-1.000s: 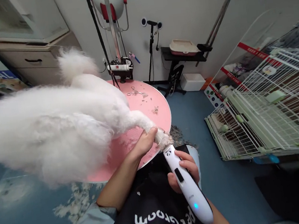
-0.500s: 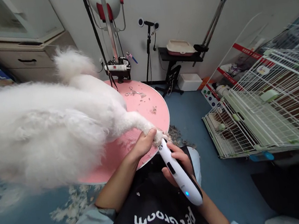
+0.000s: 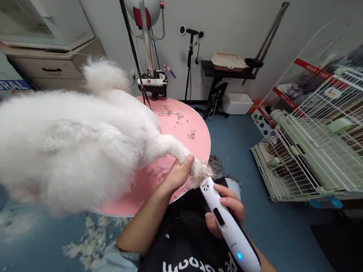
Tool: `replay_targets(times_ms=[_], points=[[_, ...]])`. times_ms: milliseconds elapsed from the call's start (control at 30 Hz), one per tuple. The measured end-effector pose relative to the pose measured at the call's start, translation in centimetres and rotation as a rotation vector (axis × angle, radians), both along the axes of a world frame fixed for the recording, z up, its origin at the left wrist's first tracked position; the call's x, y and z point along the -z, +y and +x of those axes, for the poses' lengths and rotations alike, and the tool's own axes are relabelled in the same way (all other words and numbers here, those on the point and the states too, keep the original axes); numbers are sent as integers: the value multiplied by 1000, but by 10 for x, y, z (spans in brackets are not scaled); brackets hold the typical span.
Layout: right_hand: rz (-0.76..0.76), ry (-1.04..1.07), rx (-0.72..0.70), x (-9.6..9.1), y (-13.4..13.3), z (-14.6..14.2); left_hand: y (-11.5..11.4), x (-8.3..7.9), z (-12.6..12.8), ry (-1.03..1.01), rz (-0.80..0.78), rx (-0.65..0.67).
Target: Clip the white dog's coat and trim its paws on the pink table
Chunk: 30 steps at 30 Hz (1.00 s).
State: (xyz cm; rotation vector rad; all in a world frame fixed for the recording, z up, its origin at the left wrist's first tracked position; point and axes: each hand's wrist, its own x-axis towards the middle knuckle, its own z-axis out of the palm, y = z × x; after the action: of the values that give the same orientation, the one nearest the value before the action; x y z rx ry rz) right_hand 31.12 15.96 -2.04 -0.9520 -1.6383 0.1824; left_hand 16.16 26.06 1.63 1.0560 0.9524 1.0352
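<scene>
A fluffy white dog (image 3: pixel 96 137) stands on a round pink grooming table (image 3: pixel 196 121), one leg stretched toward me. My left hand (image 3: pixel 181 173) is closed around that lower leg (image 3: pixel 173 148), thumb on top. In my right hand (image 3: pixel 227 207) is a white pet clipper (image 3: pixel 226 222) with a blue light lit near its lower end. The clipper's head is at the underside of the paw (image 3: pixel 203 171), where greyish fur shows; whether the blade touches is hard to see.
Scissors (image 3: pixel 167 112) and fur tufts lie on the table near the grooming post. Cut fur (image 3: pixel 90 242) litters the blue floor. At right stands a white wire cage (image 3: pixel 329 136); by the wall are a phone stand (image 3: pixel 188 56) and a black stand holding a tray (image 3: pixel 228 60).
The view has shifted, so the surroundings sit further right. The clipper has drawn slightly down and back from the paw's tip. My left hand keeps its hold on the leg.
</scene>
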Motion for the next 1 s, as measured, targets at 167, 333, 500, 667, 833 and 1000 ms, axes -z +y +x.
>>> replay_targets(times_ms=[167, 333, 500, 667, 833, 1000], points=[[58, -56, -53, 0, 9, -5, -1, -1, 1, -5, 22, -70], [94, -32, -40, -6, 14, -4, -1, -1, 0, -12, 8, -62], [50, -67, -122, -10, 10, -1, -2, -4, 2, 6, 22, -132], [33, -22, -47, -9, 8, -2, -3, -3, 6, -18, 31, -116], [14, 21, -19, -11, 8, -5, -4, -4, 6, -22, 21, -75], [-49, 20, -49, -13, 10, -8, -6, -8, 7, -70, 41, -24]])
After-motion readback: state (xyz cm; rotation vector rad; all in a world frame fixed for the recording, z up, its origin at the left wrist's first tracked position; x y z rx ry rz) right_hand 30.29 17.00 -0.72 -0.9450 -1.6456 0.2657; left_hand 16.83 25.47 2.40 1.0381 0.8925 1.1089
